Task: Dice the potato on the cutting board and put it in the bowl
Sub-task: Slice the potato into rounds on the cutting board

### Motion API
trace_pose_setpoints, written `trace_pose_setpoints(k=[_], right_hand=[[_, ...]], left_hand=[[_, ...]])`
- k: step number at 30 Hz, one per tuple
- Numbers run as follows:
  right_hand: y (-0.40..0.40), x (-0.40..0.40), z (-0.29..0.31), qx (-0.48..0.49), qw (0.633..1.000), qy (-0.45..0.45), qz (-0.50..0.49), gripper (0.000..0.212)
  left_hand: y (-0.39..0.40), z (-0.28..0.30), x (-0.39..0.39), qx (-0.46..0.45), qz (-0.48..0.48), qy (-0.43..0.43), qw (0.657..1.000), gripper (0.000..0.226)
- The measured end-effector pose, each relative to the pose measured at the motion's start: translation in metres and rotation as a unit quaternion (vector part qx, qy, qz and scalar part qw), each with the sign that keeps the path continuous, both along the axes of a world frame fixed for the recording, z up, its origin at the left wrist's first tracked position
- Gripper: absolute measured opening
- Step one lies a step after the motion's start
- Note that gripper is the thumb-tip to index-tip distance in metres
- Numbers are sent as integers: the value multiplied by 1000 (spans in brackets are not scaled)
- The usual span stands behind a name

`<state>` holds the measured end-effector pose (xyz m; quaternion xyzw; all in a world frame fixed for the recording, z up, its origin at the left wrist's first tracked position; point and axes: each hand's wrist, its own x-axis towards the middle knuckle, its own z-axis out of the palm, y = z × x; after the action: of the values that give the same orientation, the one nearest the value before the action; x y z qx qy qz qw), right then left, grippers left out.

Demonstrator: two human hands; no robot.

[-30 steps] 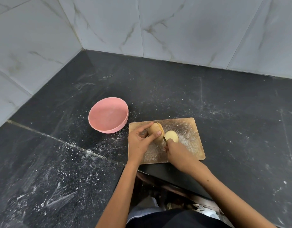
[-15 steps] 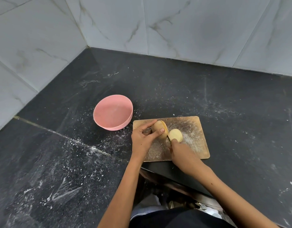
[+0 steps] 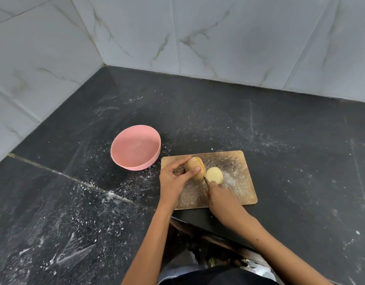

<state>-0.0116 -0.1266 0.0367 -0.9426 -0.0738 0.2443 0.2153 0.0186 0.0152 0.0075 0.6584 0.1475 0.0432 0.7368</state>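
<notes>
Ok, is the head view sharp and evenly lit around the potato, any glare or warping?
Head view: potato and cutting board sharp, evenly lit, soft shadows; faint sheen on the wall tiles, none on the dark counter; wide-angle bending at the edges; knife mostly hidden behind the right hand.

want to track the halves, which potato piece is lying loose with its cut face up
The pale round potato half right of the knife; the other potato half, skin showing, is gripped by the left hand.

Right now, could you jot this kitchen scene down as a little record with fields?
surface: dark speckled stone counter
board: worn wooden cutting board
bowl: round pink plastic bowl, left of board, nothing visible inside
potato: skin-on piece and cut piece, both on board
left hand: holds skin-on piece
right hand: grips small knife between the pieces
</notes>
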Motion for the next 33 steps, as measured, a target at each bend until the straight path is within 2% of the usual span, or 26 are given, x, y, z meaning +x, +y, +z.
trace_pose_setpoints(k=[7, 13, 19, 26, 33], right_hand=[[5, 19, 5, -7, 1000, 1, 11, 23], [6, 9, 9, -41, 999, -19, 11, 23], [7, 23, 16, -32, 999, -33, 26, 25], [2, 6, 11, -68, 997, -28, 21, 27], [9, 23, 15, -43, 998, -43, 25, 25]], left_hand=[[-2, 3, 2, -16, 23, 4, 1000, 37], [-3, 6, 1, -6, 11, -5, 1000, 36], [-4, 7, 4, 11, 28, -5, 1000, 35], [-4, 9, 3, 17, 10, -2, 1000, 36], [-4, 8, 4, 26, 29, 8, 999, 32]])
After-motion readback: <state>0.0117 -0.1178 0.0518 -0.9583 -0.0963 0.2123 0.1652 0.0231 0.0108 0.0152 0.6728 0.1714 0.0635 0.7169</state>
